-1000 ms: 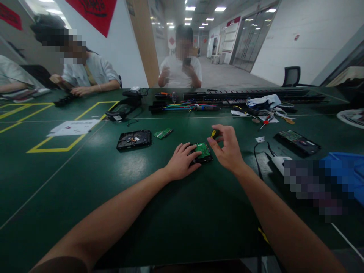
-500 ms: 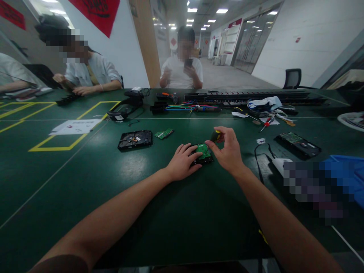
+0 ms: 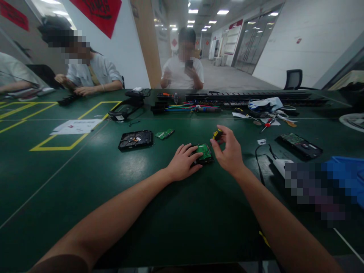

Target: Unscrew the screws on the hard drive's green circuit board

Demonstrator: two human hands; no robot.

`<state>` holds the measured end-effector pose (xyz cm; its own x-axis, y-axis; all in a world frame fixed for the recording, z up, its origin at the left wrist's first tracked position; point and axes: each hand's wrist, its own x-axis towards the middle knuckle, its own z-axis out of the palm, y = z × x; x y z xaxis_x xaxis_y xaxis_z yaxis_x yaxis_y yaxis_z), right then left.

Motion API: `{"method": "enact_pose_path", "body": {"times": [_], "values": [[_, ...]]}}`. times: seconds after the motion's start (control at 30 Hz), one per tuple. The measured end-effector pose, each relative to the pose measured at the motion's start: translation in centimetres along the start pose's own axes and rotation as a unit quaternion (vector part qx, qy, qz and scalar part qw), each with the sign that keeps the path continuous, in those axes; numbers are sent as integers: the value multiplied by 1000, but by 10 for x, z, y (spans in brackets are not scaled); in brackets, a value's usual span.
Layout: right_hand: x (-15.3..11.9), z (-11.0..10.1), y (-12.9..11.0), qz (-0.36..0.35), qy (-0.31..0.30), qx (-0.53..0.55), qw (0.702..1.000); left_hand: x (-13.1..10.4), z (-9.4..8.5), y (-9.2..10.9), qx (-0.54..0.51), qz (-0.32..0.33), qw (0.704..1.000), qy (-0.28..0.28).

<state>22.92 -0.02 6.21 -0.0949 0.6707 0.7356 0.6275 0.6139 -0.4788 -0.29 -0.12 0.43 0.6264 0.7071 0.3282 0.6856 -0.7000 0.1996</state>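
Observation:
A hard drive [image 3: 209, 160] lies on the green table with its green circuit board [image 3: 205, 149] facing up. My left hand [image 3: 184, 163] holds it from the left, fingers spread over the board and thumb along the near edge; they hide its left part. In my right hand [image 3: 229, 151] is a small yellow-and-black screwdriver [image 3: 217, 134], pinched by the handle between thumb and fingers. Its thin shaft slants down to the right part of the board; the exact spot under the tip is too small to make out.
Another hard drive [image 3: 135, 140] and a loose green circuit board [image 3: 165, 134] lie to the left. On the right are a third drive [image 3: 298, 146], a red screwdriver [image 3: 267, 124], a black cable [image 3: 257, 163] and a blue bin [image 3: 345, 174]. Two people sit across the table.
The screwdriver handle has turned in my right fingers, showing more yellow, and the fingers have shifted slightly. My left hand and the hard drive stay in place.

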Motion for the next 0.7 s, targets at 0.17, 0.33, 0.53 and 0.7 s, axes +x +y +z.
{"method": "enact_pose_path", "body": {"times": [0.17,0.33,0.53,0.7], "values": [[1,2,-3,-27,41,-64,997,0,0,0,-4,0,1000,3],[0,2,-2,-34,21,-37,999,0,0,0,-1,4,1000,2],[0,1,-1,-34,15,-9,999,0,0,0,-4,3,1000,4],[1,0,-4,-40,10,-6,999,-1,1,-1,0,4,1000,6]]}}
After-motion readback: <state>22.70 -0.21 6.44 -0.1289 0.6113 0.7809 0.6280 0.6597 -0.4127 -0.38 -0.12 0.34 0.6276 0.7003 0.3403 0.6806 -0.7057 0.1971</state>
